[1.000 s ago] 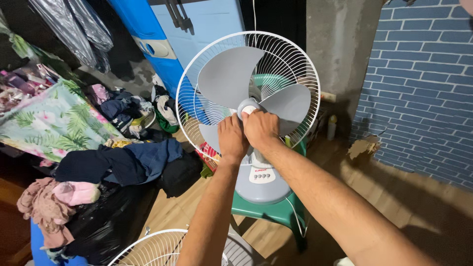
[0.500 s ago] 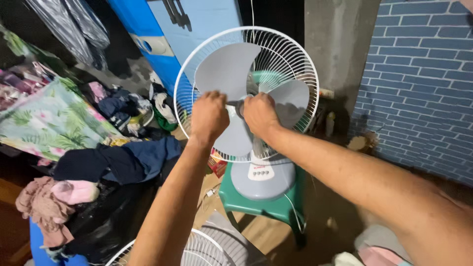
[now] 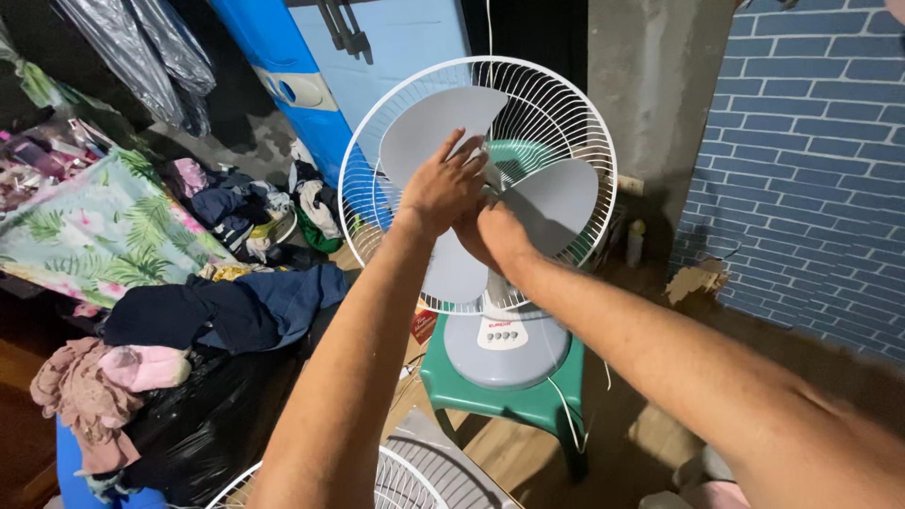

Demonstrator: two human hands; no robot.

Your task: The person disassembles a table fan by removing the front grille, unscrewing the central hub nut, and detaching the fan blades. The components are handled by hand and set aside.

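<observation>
A table fan with three grey blades (image 3: 556, 203) and a white wire rear guard (image 3: 584, 123) stands on a green plastic stool (image 3: 528, 401). Its front guard is off. My left hand (image 3: 441, 184) lies over the upper blade (image 3: 424, 127) close to the hub, fingers stretched across it and holding it. My right hand (image 3: 492, 234) sits just below and partly under the left, closed around the hub at the centre of the blades. The hub cap itself is hidden by both hands. The fan's grey base (image 3: 504, 349) with its buttons faces me.
A loose white wire fan guard (image 3: 401, 476) lies at the bottom edge. Piles of clothes (image 3: 236, 306) and a leaf-print cloth (image 3: 104, 231) fill the left. A blue cabinet (image 3: 377, 47) stands behind the fan, a blue brick-pattern wall (image 3: 811, 160) to the right.
My left hand rose from the lower blade to the upper blade near the hub. The blades turned. My right hand stayed at the hub, which showed white one second ago and is now covered.
</observation>
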